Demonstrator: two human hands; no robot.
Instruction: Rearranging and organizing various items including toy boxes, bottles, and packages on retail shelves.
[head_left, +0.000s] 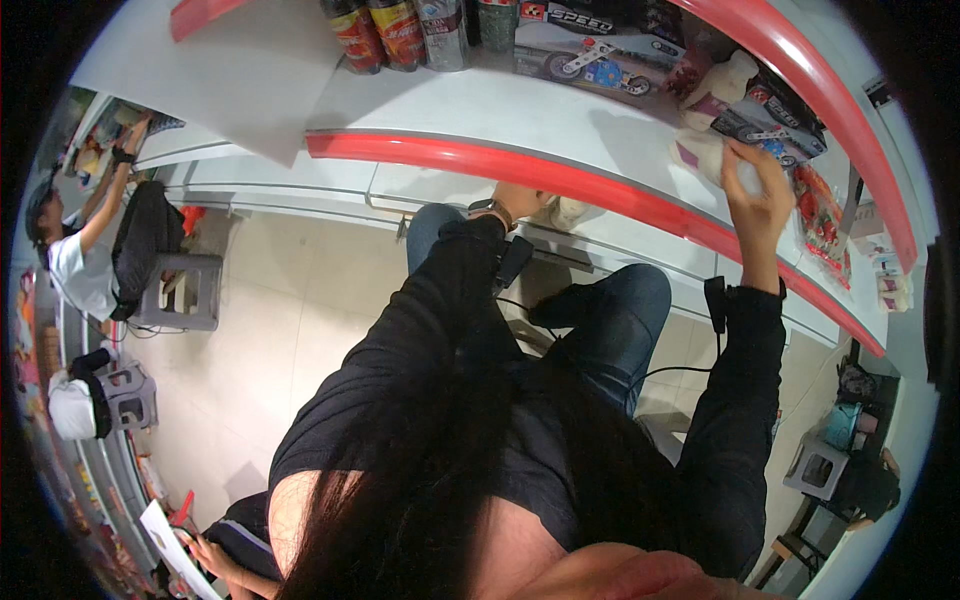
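Observation:
My right hand (759, 184) is over the upper shelf (465, 105), thumb and fingers pinched at the end of a white package with a purple label (699, 154). Another white package (720, 86) lies just behind it, beside a small toy-kit box (776, 124). Below the red front strip (525, 171) of that shelf, my left hand (517, 204) reaches in over the lower shelf. Close to its fingers is a whitish item (568, 213), partly covered by the strip. The left fingertips are hidden, so their grip does not show.
Dark drink bottles (352, 37) and a larger toy-kit box (600, 49) stand at the back. A red-patterned bag (821, 217) lies to the right. Another red strip (825, 75) curves overhead. A person (86, 255) works at left near a grey stool (180, 292). Cables hang from my sleeves.

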